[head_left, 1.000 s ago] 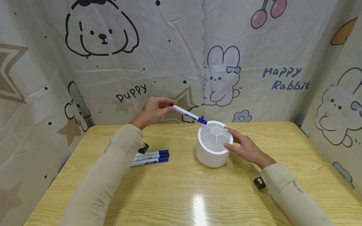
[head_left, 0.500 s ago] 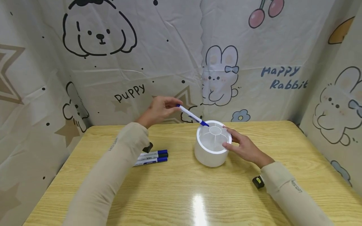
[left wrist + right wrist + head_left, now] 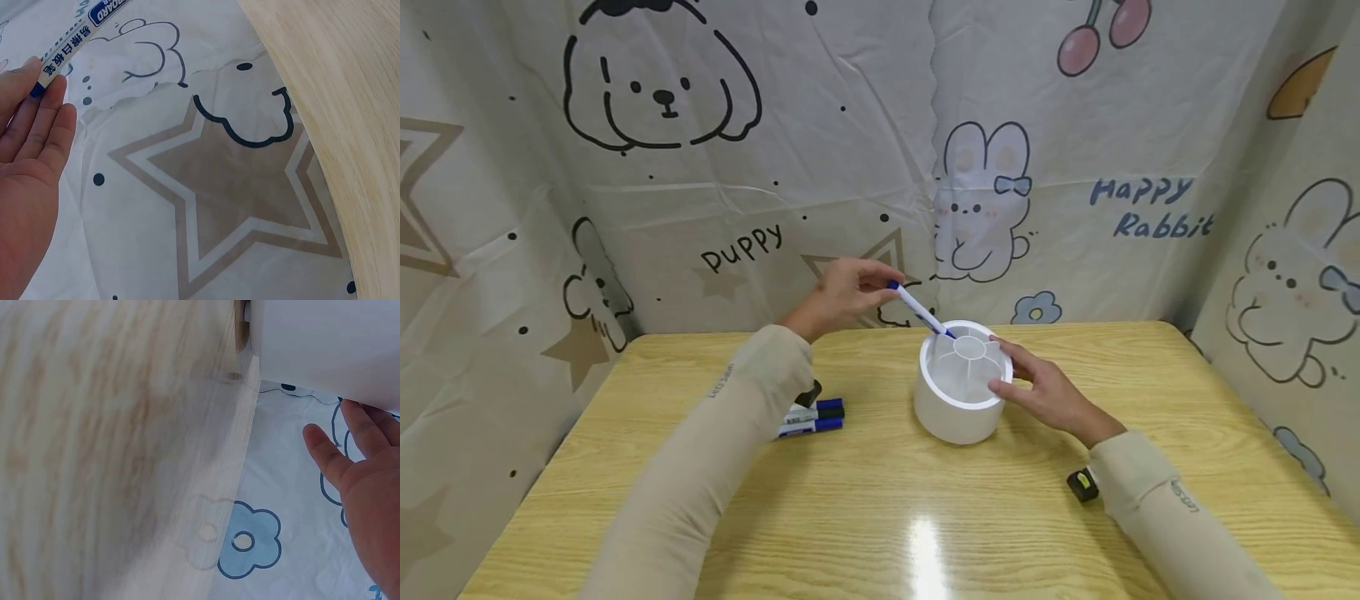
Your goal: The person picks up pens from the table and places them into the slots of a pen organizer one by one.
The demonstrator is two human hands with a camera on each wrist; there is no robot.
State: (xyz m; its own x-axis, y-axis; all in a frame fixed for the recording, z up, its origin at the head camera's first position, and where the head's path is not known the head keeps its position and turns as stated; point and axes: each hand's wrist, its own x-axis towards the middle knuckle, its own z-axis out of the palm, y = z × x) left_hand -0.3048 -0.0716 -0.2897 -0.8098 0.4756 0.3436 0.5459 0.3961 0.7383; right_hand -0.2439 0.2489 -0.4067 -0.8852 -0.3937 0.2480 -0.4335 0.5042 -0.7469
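Note:
My left hand (image 3: 850,292) pinches a white whiteboard marker (image 3: 919,310) by its blue rear end, between thumb and fingers. The marker slants down to the right, its blue-capped end inside the far left rim of a round white pen holder (image 3: 957,417). Clear dividers split the holder into several compartments around a central ring. At the holder's right side, my right hand (image 3: 1048,390) holds the rim with thumb and fingers spread apart. The left wrist view shows the marker (image 3: 81,40) in the fingertips; in the right wrist view, fingers (image 3: 362,425) touch the holder's white wall (image 3: 325,344).
Several markers (image 3: 812,417) with blue and black caps lie side by side on the wooden table (image 3: 850,517), partly hidden by the left sleeve. A printed curtain (image 3: 850,167) hangs behind the table. Small black devices (image 3: 1082,483) sit at the wrists.
My left hand has moved right, tilting the marker more steeply and bringing its capped end down inside the holder's rim. The right hand stays on the holder.

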